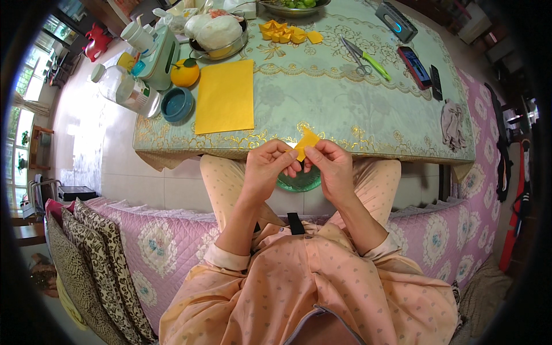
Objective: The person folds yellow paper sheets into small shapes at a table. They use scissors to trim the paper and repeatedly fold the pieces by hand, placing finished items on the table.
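Note:
A small piece of folded yellow paper [308, 139] is pinched between both hands just over the table's near edge. My left hand [271, 161] grips its left side with thumb and fingers. On its right side, my right hand [330, 166] holds it the same way. Forward and left lies a flat stack or sheet of yellow paper [226, 97]. Several folded yellow paper pieces [282, 33] sit in a group farther back. Scissors [357, 58] and a knife with a green handle [376, 66] lie together at the right of them.
A blue bowl [177, 105], an orange fruit [185, 73], a plastic bottle [125, 90] and a pot [220, 47] stand on the left. A phone [414, 67], a remote control [436, 82], a speaker [396, 21] and a crumpled cloth [453, 125] are at right. Below my hands is a green basin [299, 183].

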Demonstrator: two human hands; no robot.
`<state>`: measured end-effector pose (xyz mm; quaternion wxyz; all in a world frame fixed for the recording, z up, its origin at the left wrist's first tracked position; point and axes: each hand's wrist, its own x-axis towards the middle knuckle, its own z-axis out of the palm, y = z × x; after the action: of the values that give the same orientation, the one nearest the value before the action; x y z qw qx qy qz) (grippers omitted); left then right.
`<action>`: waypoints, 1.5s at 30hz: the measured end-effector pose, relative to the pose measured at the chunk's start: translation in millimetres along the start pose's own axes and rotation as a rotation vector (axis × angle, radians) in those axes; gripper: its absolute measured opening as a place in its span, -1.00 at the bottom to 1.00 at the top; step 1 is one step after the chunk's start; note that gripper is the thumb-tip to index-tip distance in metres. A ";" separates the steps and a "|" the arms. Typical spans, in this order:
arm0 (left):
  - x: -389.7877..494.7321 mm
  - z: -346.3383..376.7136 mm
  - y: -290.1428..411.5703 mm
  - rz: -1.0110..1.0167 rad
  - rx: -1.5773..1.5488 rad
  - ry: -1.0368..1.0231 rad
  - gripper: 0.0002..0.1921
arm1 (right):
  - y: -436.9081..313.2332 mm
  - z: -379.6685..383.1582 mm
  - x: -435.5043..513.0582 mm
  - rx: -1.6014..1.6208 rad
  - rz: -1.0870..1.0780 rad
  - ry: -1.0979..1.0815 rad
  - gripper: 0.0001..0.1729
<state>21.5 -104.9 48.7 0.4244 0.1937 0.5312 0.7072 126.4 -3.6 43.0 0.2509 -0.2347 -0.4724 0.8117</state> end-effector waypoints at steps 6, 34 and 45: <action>-2.2 1.0 -1.2 0.022 -0.026 -0.017 -0.92 | 0.1 1.0 -1.2 0.005 -0.002 -0.030 -0.89; -12.4 14.4 0.1 0.074 -0.016 0.063 -0.84 | -4.8 -5.7 -11.5 -0.090 -0.146 0.025 -0.74; -15.6 21.9 1.3 0.059 -0.009 0.036 -0.89 | -6.8 -6.0 -13.2 0.030 -0.078 -0.004 -0.88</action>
<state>45.7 -104.7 60.6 0.3946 0.1948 0.5297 0.7251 141.5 -5.1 48.2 0.2850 -0.2105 -0.4694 0.8088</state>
